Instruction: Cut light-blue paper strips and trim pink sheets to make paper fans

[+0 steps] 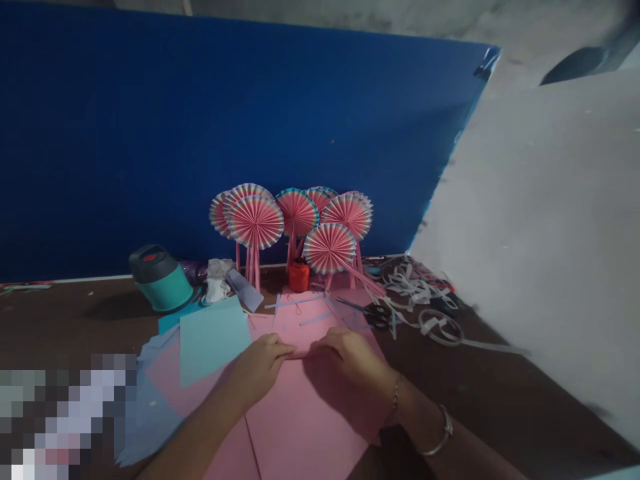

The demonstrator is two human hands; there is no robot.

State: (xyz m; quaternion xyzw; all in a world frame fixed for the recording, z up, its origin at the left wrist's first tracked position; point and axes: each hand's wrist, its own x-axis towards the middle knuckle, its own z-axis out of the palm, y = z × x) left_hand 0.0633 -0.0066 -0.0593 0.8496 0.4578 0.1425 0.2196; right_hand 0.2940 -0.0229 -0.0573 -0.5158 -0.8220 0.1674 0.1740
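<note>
Dark brown tabletop [480, 393] under the whole scene, with a large pink paper sheet [305, 427] lying nearest, its near edge running out of view at the bottom. Left hand [260, 367] and right hand [350, 357] on top of that sheet, side by side, fingers together and curled slightly downward, pressing on a raised fold in the pink paper, fingertips almost meeting at the middle. Any pinch under the fingers impossible to tell, the thumbs being hidden. Thin chain bracelet [395, 397] and metal bangle [440, 433] around the right wrist.

Left of the hands, a pale blue paper sheet [213, 340] overlapping the pink, a periwinkle paper sheet [150, 413] beneath the left forearm, and a blurred patch [65, 420] in the lower corner, too pixelated to read. Right of the hands, black-handled scissors [377, 315] at the pink paper's far edge, beside a heap of pale paper offcuts [417, 287].

Farther on, a teal flask with a dark lid [160, 279], crumpled white tissue [216, 280] and a red thread spool [299, 275]. Behind these, pink pleated paper fans on sticks [255, 223], grouped upright against a blue board [100, 133], with a pale grey wall [540, 233] angling in at the right.
</note>
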